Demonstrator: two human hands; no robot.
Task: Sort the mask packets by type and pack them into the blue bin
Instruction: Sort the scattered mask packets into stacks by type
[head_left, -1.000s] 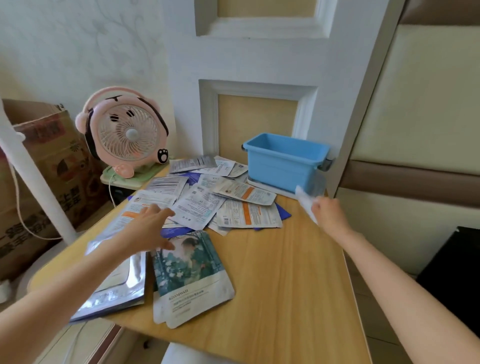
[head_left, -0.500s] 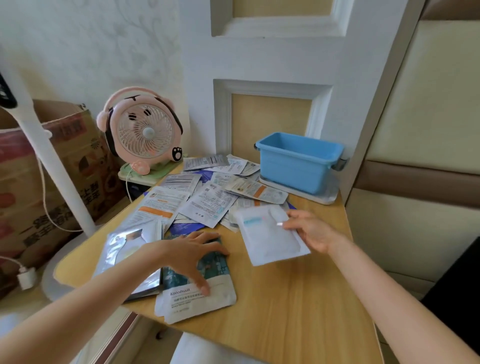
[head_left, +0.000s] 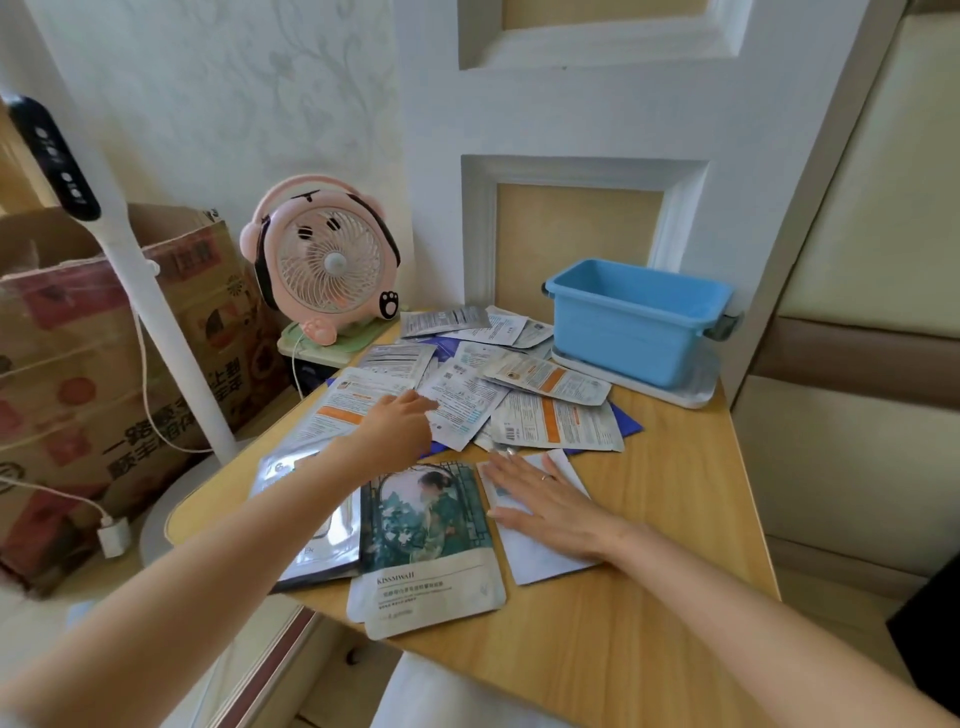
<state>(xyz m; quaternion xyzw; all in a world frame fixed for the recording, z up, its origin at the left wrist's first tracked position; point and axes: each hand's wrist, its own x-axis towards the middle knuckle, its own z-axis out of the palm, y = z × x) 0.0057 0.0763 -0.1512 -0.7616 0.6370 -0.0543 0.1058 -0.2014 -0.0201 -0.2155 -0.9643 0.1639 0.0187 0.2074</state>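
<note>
White mask packet (head_left: 540, 564), judged light, flexible and slick, lies under the flat right hand (head_left: 548, 501); open left hand (head_left: 397, 426) touches the packet pile (head_left: 558, 423); pinch a sealed edge.

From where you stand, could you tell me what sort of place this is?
Probably a room in a home: a small wooden table against a panelled white door, a pink cartoon desk fan, a cardboard box alongside.

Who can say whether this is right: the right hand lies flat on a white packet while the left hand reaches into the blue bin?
Not quite. In the head view the right hand lies flat on the white packet, but the left hand reaches to the pile of packets, not into the blue bin.
</note>
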